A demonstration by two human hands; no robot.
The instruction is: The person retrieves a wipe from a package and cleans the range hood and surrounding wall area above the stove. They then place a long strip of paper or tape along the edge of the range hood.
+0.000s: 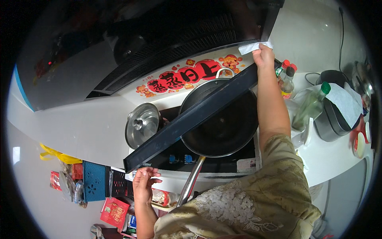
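My right hand (263, 56) reaches up to the lower edge of the black range hood (176, 44) and pinches a white tissue or cloth (249, 48) against it. A long black panel or tray (191, 118) slants above the stove, its upper end passing behind my right wrist. My left hand (146, 179) is beside the panel's lower end, fingers apart and slightly curled; whether it touches the panel is unclear. Under the panel, a dark wok (222, 131) with a metal handle stands on the black glass stove (179, 165). Left of the wok is a steel pot with a lid (141, 125).
At the right are red-capped bottles (286, 80), a green-capped bottle (310, 104) and a grey container (331, 122) with white cloth or paper. A blue basket (95, 180) and a red box (115, 212) lie at lower left. The wok handle (192, 180) projects towards me.
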